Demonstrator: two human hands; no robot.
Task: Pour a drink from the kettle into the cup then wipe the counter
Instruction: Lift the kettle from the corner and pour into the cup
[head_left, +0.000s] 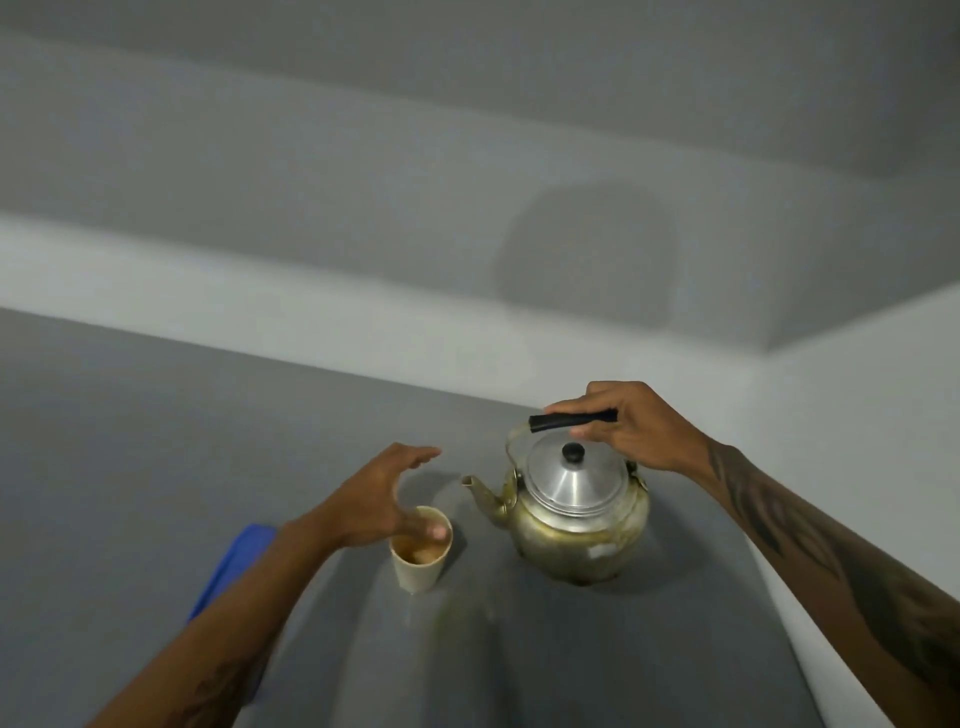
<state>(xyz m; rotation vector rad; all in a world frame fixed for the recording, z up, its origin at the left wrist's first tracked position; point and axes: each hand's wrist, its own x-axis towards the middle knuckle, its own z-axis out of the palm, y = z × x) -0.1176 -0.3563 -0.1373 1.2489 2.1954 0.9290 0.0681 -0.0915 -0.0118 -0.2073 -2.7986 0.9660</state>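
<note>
Right hand (628, 431) grips the unlabelled kettle (576, 514) by its handle; left hand (384, 501) spread over the cup (418, 564).

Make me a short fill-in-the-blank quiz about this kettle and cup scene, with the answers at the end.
1. The right hand grips the kettle by its black ____.
2. The kettle's spout points toward the ____.
3. The cloth beside the left forearm is coloured ____.
4. The left hand, fingers spread, hovers over the cup, which already holds some ____.

Answers: handle; cup; blue; drink
</note>
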